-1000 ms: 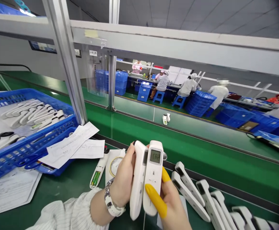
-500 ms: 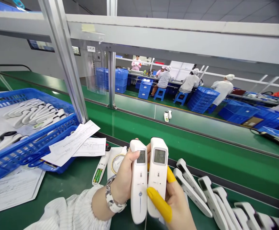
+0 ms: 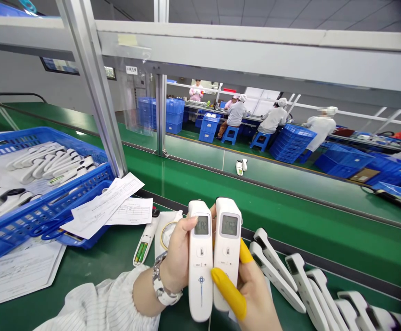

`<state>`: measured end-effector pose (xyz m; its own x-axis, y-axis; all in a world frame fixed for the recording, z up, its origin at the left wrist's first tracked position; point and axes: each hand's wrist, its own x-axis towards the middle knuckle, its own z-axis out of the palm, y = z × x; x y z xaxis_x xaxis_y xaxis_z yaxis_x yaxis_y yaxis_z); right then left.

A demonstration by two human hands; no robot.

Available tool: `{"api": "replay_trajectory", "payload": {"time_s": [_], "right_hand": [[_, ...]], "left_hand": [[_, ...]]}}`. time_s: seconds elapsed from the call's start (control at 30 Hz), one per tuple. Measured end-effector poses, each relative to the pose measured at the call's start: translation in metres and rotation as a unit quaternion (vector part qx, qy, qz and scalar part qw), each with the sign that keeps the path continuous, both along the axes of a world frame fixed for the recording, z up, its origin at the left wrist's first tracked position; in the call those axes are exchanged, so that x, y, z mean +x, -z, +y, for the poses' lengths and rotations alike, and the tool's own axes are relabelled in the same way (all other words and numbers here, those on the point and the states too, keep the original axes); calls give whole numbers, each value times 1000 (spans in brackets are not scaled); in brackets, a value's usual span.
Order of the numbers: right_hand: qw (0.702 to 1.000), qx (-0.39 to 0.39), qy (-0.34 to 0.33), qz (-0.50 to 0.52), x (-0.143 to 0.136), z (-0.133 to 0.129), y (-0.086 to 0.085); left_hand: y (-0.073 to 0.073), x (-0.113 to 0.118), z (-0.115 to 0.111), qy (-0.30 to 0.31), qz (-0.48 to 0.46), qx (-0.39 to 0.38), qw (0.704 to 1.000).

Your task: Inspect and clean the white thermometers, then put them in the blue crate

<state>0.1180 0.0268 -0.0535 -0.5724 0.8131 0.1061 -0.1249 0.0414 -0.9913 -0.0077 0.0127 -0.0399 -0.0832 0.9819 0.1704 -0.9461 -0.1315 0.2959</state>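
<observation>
My left hand is closed around a white infrared thermometer, its thumb lying at the edge of the small grey display. In my right hand, which wears yellow finger cots, is a second white thermometer, gripped with the thumb across its lower body. Both thermometers stand upright side by side, screens facing me, with characters showing on the displays. To the right, several more white thermometers lie in a row on the green table. Left of my hands lies a thermometer with its battery compartment uncovered.
A blue basket full of thermometers stands at left, with paper slips by its corner and sheets below. A tape roll lies behind my left wrist. Beyond run a green conveyor and a metal post. Co-workers sit farther back.
The characters on both thermometer displays look different and read more distinctly now. The left thermometer has turned very slightly; both hands keep their grip.
</observation>
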Motion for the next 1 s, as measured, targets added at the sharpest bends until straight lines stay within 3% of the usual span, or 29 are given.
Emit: {"api": "replay_trajectory", "payload": {"time_s": [0.4, 0.63, 0.77, 1.0], "right_hand": [[996, 46, 21, -73, 8, 3, 14], [971, 159, 56, -169, 20, 15, 28], [942, 239, 134, -196, 23, 18, 38], [921, 311, 70, -224, 20, 20, 43]], "left_hand": [[1, 0, 4, 18, 22, 8, 1000], [-2, 4, 2, -55, 15, -15, 998], [3, 6, 3, -90, 57, -38, 994], [7, 3, 2, -107, 125, -55, 985]]}}
